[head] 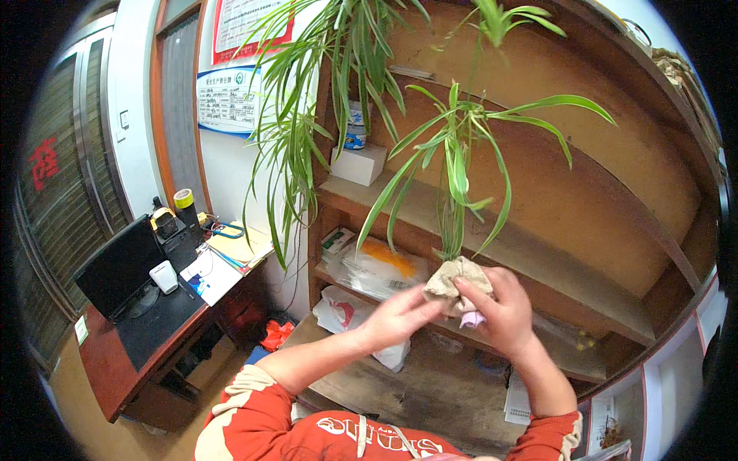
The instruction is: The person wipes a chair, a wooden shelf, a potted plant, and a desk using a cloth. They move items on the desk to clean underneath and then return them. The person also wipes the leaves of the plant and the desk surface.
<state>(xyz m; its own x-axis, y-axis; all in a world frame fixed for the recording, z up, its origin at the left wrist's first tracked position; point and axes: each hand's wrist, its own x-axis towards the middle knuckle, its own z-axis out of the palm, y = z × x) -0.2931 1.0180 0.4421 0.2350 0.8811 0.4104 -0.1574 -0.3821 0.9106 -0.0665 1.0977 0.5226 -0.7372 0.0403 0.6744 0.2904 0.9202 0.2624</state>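
Note:
A crumpled beige cloth [456,278] with a lilac piece hanging from its lower edge is held in front of the wooden shelves. My right hand [507,308] grips it from the right, thumb across the front. From the left, my left hand [403,311] holds its lower edge, with the fingertips blurred and partly hidden. Just above the cloth dangles a spider plant shoot [455,173]. Its lowest leaves reach the top of the cloth; whether they are wrapped inside it cannot be made out.
More spider plant leaves [288,121] trail at the upper left. The bookcase shelf [519,248] holds a white box [358,164] and a tin [354,137]. Plastic-wrapped packs [375,268] and a white bag [346,311] lie lower. A desk [115,369] with a monitor [120,268] stands left.

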